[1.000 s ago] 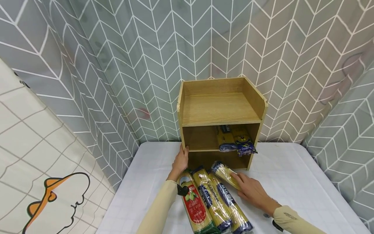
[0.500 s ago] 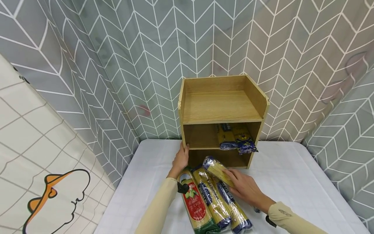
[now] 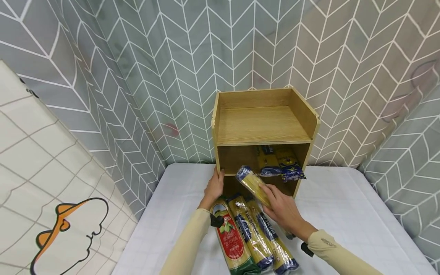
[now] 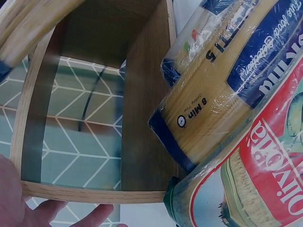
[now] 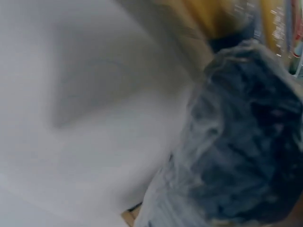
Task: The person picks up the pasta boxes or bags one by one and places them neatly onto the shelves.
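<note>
My right hand (image 3: 283, 208) grips a clear-wrapped pack of spaghetti (image 3: 251, 181) with a blue end. The pack tilts up, its far end in front of the middle compartment of a small wooden shelf (image 3: 262, 126). In the right wrist view a crinkled dark blue wrapper end (image 5: 236, 142) fills much of the picture, and the hand is mostly hidden. On the shelf's left side panel, my left hand (image 3: 214, 189) holds the front edge; its fingers (image 4: 92, 216) show there in the left wrist view. Two pasta packs (image 3: 268, 162) lie in the middle compartment's right half.
Before the shelf, on the white-covered table (image 3: 343, 214), lie a pasta pack with a red label (image 3: 232, 240) and two blue-and-yellow spaghetti packs (image 3: 252, 236), side by side between my arms. A patterned curtain (image 3: 240, 46) hangs close behind the shelf.
My right hand has lifted the spaghetti pack from low beside the other packs, up and leftward to the middle compartment's front. The left hand has stayed on the side panel.
</note>
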The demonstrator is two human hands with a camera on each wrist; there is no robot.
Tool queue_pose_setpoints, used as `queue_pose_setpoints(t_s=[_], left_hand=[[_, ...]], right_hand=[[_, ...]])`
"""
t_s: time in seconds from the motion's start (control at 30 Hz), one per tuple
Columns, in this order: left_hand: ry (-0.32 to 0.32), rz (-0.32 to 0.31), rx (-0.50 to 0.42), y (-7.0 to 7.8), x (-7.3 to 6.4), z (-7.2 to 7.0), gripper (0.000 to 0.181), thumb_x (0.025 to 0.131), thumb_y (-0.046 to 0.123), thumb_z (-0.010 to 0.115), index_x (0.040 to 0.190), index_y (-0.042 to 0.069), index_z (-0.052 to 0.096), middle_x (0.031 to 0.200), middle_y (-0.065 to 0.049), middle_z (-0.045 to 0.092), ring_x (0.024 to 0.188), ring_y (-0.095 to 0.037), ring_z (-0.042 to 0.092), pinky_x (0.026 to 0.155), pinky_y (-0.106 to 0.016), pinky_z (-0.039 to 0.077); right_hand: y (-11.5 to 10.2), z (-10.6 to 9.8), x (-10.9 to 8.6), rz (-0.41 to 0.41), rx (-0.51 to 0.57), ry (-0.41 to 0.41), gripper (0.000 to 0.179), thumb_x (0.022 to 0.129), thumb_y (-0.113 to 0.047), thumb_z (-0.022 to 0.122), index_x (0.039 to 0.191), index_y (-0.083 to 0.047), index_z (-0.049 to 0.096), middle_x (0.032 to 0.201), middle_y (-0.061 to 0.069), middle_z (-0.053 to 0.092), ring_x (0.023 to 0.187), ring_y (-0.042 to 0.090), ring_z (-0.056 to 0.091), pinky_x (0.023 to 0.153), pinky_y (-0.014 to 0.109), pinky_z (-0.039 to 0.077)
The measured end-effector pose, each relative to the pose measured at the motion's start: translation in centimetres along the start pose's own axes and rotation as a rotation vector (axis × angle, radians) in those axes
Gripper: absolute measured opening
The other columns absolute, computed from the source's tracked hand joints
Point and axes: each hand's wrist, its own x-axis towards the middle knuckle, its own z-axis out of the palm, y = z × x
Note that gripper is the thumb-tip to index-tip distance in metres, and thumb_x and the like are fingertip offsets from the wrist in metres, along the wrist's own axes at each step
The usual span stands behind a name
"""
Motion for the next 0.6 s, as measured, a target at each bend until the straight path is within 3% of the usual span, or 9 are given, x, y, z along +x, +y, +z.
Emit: queue_pose_setpoints(t_s=[0.17,0.3,0.6], left_hand=[[0.003,-0.007,-0.005,0.3,-0.1,0.0,0.063,0.111,0.050,0.022,0.165,0.016,0.021,0.155,-0.021,0.052,0.133,-0.051,0.056,0.103,-0.072,0.044],[0.004,-0.007,-0.001,0.3,-0.1,0.0,0.063,0.111,0.050,0.022,0.165,0.017,0.021,0.156,-0.020,0.050,0.134,-0.051,0.055,0.102,-0.073,0.043],[0.009,-0.005,-0.007,0.2,0.0,0.1,0.063,0.111,0.049,0.023,0.165,0.017,0.022,0.155,-0.021,0.051,0.132,-0.052,0.056,0.101,-0.073,0.044]], right_hand=[[0.1,-0.1,1.5,0.030,-0.019,0.026,0.072,0.077,-0.022,0.082,0.143,-0.009,0.056,0.118,0.014,0.066,0.069,0.016,0.063,0.045,0.019,0.035],[0.2,-0.3,3.0,0.052,-0.051,0.032,0.070,0.080,-0.024,0.081,0.144,-0.010,0.055,0.114,0.013,0.066,0.062,0.013,0.055,0.044,0.016,0.024],[-0.4,-0.3,6.1,0.174,-0.056,0.001,0.059,0.088,-0.027,0.070,0.142,-0.013,0.055,0.108,0.013,0.064,0.081,0.023,0.059,0.041,0.020,0.026]])
